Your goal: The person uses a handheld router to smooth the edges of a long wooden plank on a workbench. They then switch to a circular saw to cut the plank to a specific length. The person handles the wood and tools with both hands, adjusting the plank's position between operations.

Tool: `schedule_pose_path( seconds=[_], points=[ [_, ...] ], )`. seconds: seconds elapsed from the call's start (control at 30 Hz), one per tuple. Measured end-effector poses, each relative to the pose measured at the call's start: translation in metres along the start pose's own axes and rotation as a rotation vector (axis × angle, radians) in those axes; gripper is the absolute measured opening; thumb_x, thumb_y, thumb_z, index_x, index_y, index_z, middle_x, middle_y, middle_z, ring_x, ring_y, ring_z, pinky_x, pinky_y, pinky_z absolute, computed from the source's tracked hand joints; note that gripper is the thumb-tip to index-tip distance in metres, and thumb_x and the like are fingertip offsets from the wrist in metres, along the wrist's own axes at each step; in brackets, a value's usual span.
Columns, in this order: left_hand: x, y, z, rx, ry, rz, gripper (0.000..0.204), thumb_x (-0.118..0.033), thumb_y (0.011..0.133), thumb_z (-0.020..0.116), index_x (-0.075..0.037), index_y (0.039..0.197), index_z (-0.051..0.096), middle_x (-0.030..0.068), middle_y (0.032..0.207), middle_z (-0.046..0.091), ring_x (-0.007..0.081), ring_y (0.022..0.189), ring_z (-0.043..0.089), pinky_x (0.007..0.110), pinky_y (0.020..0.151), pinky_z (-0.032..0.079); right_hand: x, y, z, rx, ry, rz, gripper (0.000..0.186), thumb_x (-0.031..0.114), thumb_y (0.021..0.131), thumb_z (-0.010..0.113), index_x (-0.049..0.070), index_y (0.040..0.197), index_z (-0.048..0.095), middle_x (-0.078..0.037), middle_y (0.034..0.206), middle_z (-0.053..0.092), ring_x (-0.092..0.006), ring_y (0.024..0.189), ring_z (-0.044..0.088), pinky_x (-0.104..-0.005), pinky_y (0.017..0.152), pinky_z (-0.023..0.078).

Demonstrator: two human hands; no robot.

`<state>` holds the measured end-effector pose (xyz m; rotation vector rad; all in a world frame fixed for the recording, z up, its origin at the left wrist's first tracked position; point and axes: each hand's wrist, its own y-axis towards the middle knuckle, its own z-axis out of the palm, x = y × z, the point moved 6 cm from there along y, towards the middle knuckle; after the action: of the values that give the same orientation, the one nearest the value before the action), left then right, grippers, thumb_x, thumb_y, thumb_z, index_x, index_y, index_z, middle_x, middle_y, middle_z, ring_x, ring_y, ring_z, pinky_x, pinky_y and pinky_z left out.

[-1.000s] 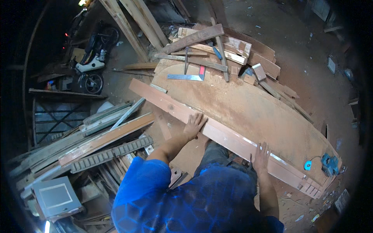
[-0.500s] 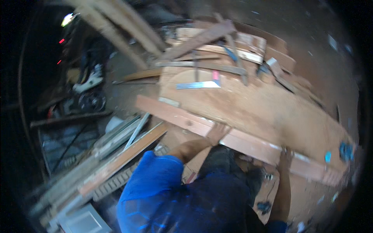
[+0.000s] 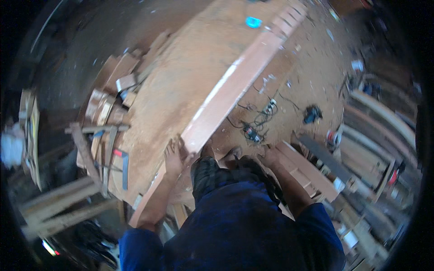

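Along the right edge of the tabletop (image 3: 176,67), the long reddish plank (image 3: 235,92) looks stiff and fairly heavy, best gripped across both edges near mid-length; the left hand (image 3: 173,158) lies on it, fingers spread, while the right hand (image 3: 270,158), beyond that edge, has an unclear grip.

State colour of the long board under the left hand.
The long board is pinkish brown; best seen in the head view.

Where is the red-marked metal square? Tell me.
In the head view, the square lies at left on the dusty tabletop, next to a narrow wooden strip and left of the left hand.
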<state>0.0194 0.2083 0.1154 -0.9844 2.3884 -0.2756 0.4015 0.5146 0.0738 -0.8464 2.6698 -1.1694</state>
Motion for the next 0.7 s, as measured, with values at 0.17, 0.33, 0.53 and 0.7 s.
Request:
schedule_pose_path(
  seconds=[0.17,0.33,0.53,0.7],
  points=[
    [-0.129,0.144,-0.008,-0.035,0.068,0.238,0.102,-0.062,0.091,0.075,-0.006,0.165,0.032,0.0369,0.159,0.033,0.0553,0.143,0.04,0.06,0.118,0.038,-0.103,-0.016,0.119,0.127,0.209,0.163,0.069,0.045,0.089,0.078,0.002,0.141,0.061,-0.029,0.136,0.065,-0.045,0.128,0.063,-0.0513,0.11,0.05],
    [-0.224,0.248,0.04,-0.227,0.16,0.254,0.103,-0.064,0.087,0.077,-0.007,0.164,0.036,0.0377,0.153,0.04,0.0549,0.137,0.046,0.059,0.118,0.037,-0.164,0.059,0.229,0.174,0.464,0.144,0.07,0.044,0.088,0.079,0.001,0.14,0.062,-0.029,0.132,0.067,-0.0432,0.127,0.064,-0.0508,0.11,0.05],
    [-0.21,0.259,0.063,-0.259,-0.222,0.334,0.096,-0.022,0.094,0.078,0.004,0.166,0.022,0.0209,0.167,0.032,0.0326,0.155,0.032,0.047,0.13,0.021,-0.25,0.287,0.369,0.161,0.521,0.211,0.074,0.042,0.082,0.084,-0.004,0.136,0.061,-0.027,0.127,0.071,-0.0445,0.12,0.067,-0.051,0.105,0.053],
    [-0.192,0.251,0.055,-0.233,-0.032,0.299,0.083,-0.041,0.105,0.059,-0.001,0.168,0.023,0.0216,0.169,0.034,0.0252,0.157,0.03,0.048,0.129,0.02,-0.309,0.423,0.466,0.306,-0.126,-0.068,0.079,0.048,0.071,0.089,0.001,0.13,0.066,-0.024,0.125,0.073,-0.0361,0.12,0.069,-0.0497,0.111,0.05]
  ],
)
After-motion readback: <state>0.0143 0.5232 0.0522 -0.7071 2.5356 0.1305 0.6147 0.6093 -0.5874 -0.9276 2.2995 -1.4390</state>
